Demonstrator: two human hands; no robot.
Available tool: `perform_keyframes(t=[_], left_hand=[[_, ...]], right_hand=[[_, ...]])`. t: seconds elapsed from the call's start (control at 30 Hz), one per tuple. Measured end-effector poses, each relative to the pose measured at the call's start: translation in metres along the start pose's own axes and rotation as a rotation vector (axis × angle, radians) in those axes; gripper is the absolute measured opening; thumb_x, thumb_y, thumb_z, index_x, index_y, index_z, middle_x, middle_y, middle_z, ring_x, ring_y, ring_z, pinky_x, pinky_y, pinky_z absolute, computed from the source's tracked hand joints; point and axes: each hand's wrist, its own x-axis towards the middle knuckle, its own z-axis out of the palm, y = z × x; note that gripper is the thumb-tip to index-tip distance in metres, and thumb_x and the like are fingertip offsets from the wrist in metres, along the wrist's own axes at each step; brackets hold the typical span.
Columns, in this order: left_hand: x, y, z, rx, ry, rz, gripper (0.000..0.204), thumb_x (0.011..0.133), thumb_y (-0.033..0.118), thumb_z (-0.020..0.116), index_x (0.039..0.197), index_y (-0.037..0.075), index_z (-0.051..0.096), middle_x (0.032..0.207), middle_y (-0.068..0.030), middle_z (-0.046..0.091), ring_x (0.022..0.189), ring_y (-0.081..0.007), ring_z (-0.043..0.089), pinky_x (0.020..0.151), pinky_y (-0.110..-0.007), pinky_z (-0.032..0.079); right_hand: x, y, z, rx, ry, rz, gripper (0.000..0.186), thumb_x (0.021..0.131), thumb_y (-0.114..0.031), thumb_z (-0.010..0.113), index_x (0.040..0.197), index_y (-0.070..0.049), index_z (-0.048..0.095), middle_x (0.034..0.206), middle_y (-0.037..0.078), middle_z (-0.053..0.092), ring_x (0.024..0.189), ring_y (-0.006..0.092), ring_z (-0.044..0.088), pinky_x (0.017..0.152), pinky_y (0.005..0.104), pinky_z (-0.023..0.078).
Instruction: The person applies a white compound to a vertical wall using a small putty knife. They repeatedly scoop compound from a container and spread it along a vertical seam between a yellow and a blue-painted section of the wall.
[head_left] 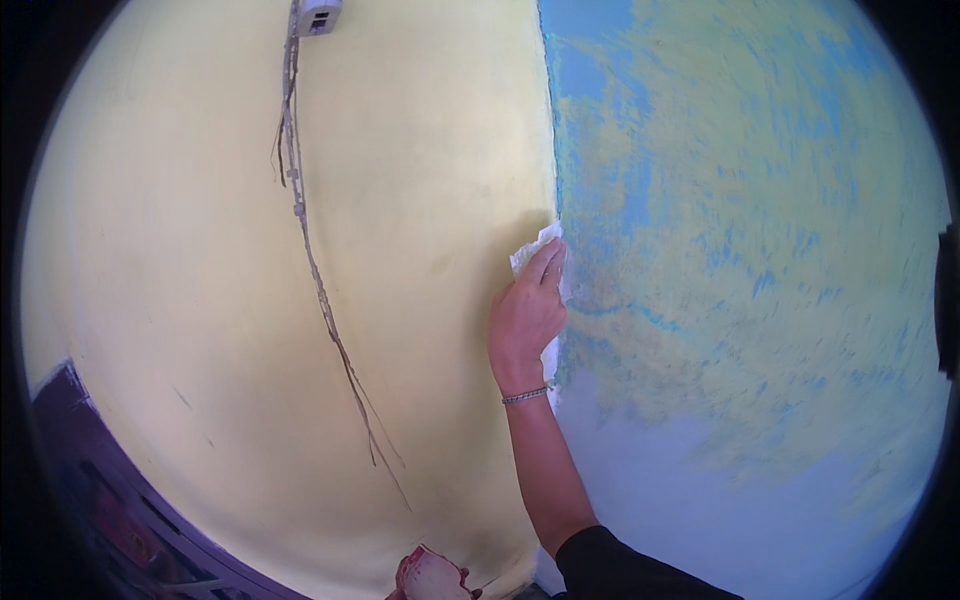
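At the corner where a cream wall (430, 200) meets a patchy blue and green-yellow wall (720, 250), my right hand (528, 318) is raised with its fingers pressed together. Under those fingers is a white, ragged-edged piece (533, 247), paper or cloth, held against the cream side of the corner. More white shows along the corner beside my wrist; whether it is the same piece I cannot tell. Low in the view, partly cut off, my left hand (396, 594) holds a pale piece with a ragged red edge (435, 577). Its exact kind is not clear.
Loose grey-brown wires (318, 280) run down the cream wall from a small white box (320, 16) at the top. A dark purple-framed thing (130, 500) stands at the lower left. Something black (947, 300) juts in at the right edge.
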Motion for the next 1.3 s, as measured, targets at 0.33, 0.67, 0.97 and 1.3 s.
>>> perform_keyframes(t=[0.33,0.67,0.97,1.3], left_hand=[[0.0,-0.005,-0.042,0.207,0.189,0.155,0.037,0.102,0.024,0.058,0.13,0.0,0.06,0.123,-0.0169,0.066,0.114,-0.0317,0.065,0.099,-0.048,0.054],[-0.006,-0.004,-0.076,0.651,0.134,0.363,0.042,0.103,0.027,0.057,0.131,-0.004,0.059,0.125,-0.0177,0.065,0.114,-0.0316,0.065,0.099,-0.047,0.055],[-0.005,0.013,-0.022,0.232,0.043,0.133,0.05,0.1,0.031,0.055,0.14,0.002,0.052,0.13,-0.0201,0.062,0.116,-0.0363,0.063,0.097,-0.051,0.055],[-0.013,0.023,0.008,0.065,-0.039,0.009,0.06,0.096,0.035,0.052,0.15,0.008,0.045,0.137,-0.0229,0.058,0.119,-0.0416,0.061,0.095,-0.057,0.055]], right_hand=[[0.016,-0.005,0.025,-0.089,-0.016,0.112,0.06,0.088,0.001,0.056,0.147,0.006,0.044,0.146,0.027,0.054,0.127,0.0425,0.06,0.087,0.0458,0.061],[0.039,-0.008,0.003,0.026,-0.182,0.154,0.04,0.086,0.0,0.062,0.125,0.007,0.057,0.122,0.021,0.066,0.098,0.037,0.071,0.069,0.0432,0.062],[0.056,0.003,-0.024,0.12,-0.384,0.218,0.041,0.087,-0.004,0.061,0.127,-0.001,0.059,0.1,0.025,0.073,0.092,0.0456,0.071,0.078,0.0544,0.057],[0.067,0.023,-0.023,0.136,-0.43,0.039,0.034,0.082,-0.003,0.061,0.115,0.003,0.057,0.09,0.028,0.071,0.084,0.0475,0.071,0.074,0.0557,0.057]])
